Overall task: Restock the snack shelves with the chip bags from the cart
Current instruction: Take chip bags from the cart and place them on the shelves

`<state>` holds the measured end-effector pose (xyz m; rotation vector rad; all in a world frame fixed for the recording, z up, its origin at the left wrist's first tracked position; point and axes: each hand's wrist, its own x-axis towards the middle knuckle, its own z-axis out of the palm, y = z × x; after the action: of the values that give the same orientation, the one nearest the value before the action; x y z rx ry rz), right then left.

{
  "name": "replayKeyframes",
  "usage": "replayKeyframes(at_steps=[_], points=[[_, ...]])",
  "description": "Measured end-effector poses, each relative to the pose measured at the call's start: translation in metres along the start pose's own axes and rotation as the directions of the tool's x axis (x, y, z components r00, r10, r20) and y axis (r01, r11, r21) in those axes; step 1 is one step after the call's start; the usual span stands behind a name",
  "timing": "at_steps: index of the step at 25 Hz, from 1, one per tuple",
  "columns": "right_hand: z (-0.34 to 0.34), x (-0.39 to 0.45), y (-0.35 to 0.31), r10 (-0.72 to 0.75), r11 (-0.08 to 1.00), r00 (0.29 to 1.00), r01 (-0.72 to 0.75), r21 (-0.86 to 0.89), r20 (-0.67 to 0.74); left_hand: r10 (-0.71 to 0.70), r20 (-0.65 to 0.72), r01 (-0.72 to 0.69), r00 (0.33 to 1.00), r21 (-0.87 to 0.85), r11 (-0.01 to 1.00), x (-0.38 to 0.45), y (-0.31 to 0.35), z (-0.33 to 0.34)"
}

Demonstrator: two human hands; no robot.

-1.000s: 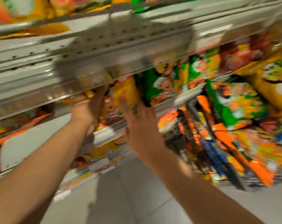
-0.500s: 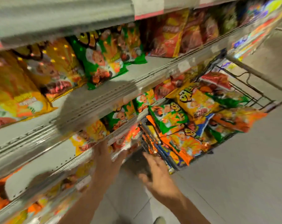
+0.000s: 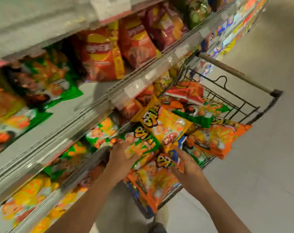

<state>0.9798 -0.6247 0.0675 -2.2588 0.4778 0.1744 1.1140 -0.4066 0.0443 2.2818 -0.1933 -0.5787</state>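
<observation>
Green foil chip bag [image 3: 142,149] with orange print lies at the near left corner of the black wire cart [image 3: 240,105], on top of the heap. Left hand [image 3: 121,158] has its grip clamped on that bag's left edge, thumb over the front face. Right hand [image 3: 187,167] pinches the corner of an orange chip bag [image 3: 169,163] just beside the green one; fingers curled round its edge.

Yellow chip bag [image 3: 166,126] rests above both, tilted. A larger orange bag [image 3: 217,138] overhangs the cart's right rim. A red-and-white bag [image 3: 186,93] sits at the far end of the heap, near the cart's wooden handle bar [image 3: 235,71].

Cart stands pushed up against the grey metal shelving [image 3: 85,115] on its left side. Middle shelf carries green bags [image 3: 47,81] and red chip bags [image 3: 100,56], with a bare stretch of shelf board between and in front of them. Lower shelves hold green and yellow bags; blurred, detail not readable.

Pale tiled floor [image 3: 260,174] lies open to the right of the cart.
</observation>
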Motion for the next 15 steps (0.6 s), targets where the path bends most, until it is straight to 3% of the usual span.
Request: replayKeyframes(at_steps=[3, 5, 7, 9, 12, 15], points=[[-0.057, 0.043, 0.012, -0.007, 1.0, 0.998, 0.008, 0.02, -0.057, -0.011, 0.015, 0.012, 1.0, -0.037, 0.999, 0.037, 0.049, 0.031], [-0.096, 0.074, 0.02, 0.036, 0.996, 0.982, -0.02, 0.086, -0.183, -0.119, 0.047, 0.126, 0.992, -0.161, 0.979, 0.061, 0.078, 0.05], [-0.129, 0.101, 0.026, 0.076, 0.993, 0.952, -0.045, 0.111, -0.298, -0.277, 0.103, 0.296, 0.955, -0.34, 0.893, 0.079, 0.101, 0.066], [-0.156, 0.131, 0.03, 0.123, 0.982, 0.937, -0.067, 0.178, -0.327, -0.438, 0.126, 0.442, 0.89, -0.469, 0.764, 0.096, 0.117, 0.08], [-0.177, 0.19, 0.032, 0.291, 0.896, 0.934, -0.192, 0.4, -0.205, -0.564, 0.174, 0.536, 0.807, -0.618, 0.575, 0.115, 0.121, 0.098], [-0.184, 0.255, 0.031, 0.454, 0.703, 0.889, -0.394, 0.593, 0.053, -0.534, 0.29, 0.567, 0.794, -0.669, 0.48, 0.124, 0.113, 0.102]])
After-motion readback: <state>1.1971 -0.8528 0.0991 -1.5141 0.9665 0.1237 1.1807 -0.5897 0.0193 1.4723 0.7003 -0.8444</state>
